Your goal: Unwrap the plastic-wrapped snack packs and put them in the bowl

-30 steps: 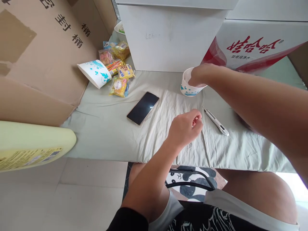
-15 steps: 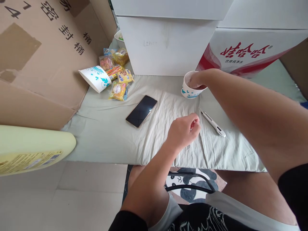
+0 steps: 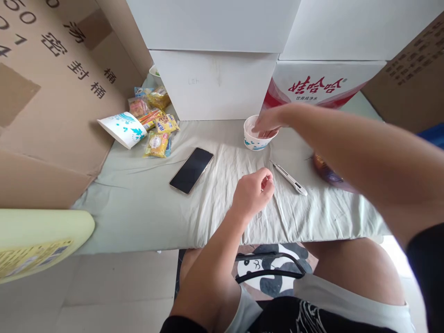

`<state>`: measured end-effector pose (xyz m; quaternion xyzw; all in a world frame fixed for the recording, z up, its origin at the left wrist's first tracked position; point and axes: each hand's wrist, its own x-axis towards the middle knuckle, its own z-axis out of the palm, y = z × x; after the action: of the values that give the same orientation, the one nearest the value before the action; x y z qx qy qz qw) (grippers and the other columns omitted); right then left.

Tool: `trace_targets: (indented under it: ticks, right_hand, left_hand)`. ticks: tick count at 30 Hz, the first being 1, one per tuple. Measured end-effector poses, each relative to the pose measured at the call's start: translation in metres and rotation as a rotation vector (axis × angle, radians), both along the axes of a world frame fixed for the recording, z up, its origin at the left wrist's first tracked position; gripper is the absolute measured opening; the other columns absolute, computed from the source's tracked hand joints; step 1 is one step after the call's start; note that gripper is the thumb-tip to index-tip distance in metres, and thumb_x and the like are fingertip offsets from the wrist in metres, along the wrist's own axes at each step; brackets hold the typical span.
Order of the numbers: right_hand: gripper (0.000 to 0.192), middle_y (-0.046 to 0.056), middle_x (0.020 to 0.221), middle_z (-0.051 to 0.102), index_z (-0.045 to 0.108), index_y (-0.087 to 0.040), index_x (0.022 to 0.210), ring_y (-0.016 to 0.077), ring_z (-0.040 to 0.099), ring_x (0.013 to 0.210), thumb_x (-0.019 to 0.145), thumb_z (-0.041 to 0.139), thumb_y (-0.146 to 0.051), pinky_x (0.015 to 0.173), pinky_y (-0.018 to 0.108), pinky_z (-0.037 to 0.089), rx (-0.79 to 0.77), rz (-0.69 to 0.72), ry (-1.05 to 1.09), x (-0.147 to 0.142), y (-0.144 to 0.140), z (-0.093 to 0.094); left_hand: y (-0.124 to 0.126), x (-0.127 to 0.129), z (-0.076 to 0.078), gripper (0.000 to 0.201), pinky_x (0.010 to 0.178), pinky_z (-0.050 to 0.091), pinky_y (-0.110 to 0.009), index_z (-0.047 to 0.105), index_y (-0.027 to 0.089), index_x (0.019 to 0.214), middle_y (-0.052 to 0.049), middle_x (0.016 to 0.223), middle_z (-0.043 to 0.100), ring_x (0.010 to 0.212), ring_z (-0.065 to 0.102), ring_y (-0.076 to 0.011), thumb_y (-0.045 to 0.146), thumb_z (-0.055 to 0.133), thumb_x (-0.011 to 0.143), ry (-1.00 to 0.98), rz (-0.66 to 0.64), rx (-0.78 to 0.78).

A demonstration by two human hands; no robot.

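1. R hand (image 3: 267, 124) reaches out over the paper cup (image 3: 255, 136), fingers dipped past its rim into the cup; whether they pinch anything inside, can't tell.
2. Cup stands upright on the pale cloth (image 3: 145, 203), just in front of the white box (image 3: 215, 83) & next to the red-and-white carton (image 3: 312, 85).
3. L hand (image 3: 252, 193) rests on the cloth nearer the body, fingers curled into a loose fist; can't tell if anything is in it.
4. Utility knife (image 3: 288, 178) lies on the cloth betw. the two hands, just right of the L hand, not touched.
5. Phone (image 3: 191, 170) lies screen-up, left of the L hand, apart from it.
6. Far left: second paper cup (image 3: 120, 130) on its side, touching a pile of snack packets (image 3: 156, 121).
7. Brown cardboard box (image 3: 52, 92) stands along the left edge.
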<state>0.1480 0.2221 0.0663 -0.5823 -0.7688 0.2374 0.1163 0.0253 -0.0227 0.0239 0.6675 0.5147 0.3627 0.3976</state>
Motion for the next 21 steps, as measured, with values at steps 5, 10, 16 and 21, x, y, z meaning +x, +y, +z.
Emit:
trace_targets:
  ticks: [5, 10, 16, 21]
  right_hand:
    - [0.029, 0.013, 0.100, 0.077, 0.065, -0.009, 0.072, 0.0187, 0.068, 0.109, 0.094, 0.054, -0.023, 0.085, 0.035, 0.047, 0.191, -0.225, -0.307, 0.054, -0.007, 0.056]
    - [0.026, 0.020, 0.111, 0.076, 0.055, -0.014, 0.056, 0.0242, 0.066, 0.119, 0.076, 0.069, -0.008, 0.091, 0.040, 0.043, 0.110, -0.286, -0.480, 0.100, -0.004, 0.010]
    - [0.036, 0.032, 0.137, 0.064, 0.048, -0.016, 0.062, 0.0313, 0.065, 0.128, 0.068, 0.080, -0.002, 0.091, 0.045, 0.042, 0.149, -0.288, -0.479, 0.115, 0.007, -0.037]
    - [0.035, 0.034, 0.136, 0.064, 0.048, -0.011, 0.060, 0.0316, 0.058, 0.137, 0.072, 0.080, -0.003, 0.097, 0.046, 0.037, 0.165, -0.261, -0.432, 0.119, 0.019, -0.042]
  left_hand:
    - [0.001, 0.000, 0.000, 0.011, 0.063, 0.045, -0.026, 0.057, 0.023, 0.082, 0.002, 0.069, 0.065, 0.067, 0.064, -0.0146, 0.024, 0.051, 0.091, -0.016, 0.000, -0.023]
    - [0.003, 0.003, -0.003, 0.011, 0.063, 0.044, -0.027, 0.056, 0.023, 0.082, 0.001, 0.070, 0.065, 0.069, 0.064, -0.0150, 0.024, 0.050, 0.091, 0.015, -0.003, -0.038]
    - [0.006, 0.010, -0.009, 0.012, 0.061, 0.041, -0.027, 0.054, 0.023, 0.083, 0.001, 0.070, 0.063, 0.067, 0.061, -0.0141, 0.022, 0.047, 0.092, 0.089, -0.039, -0.038]
    - [0.009, 0.010, -0.012, 0.011, 0.059, 0.038, -0.026, 0.051, 0.023, 0.082, 0.002, 0.069, 0.061, 0.064, 0.058, -0.0129, 0.022, 0.046, 0.091, 0.138, -0.054, -0.051]
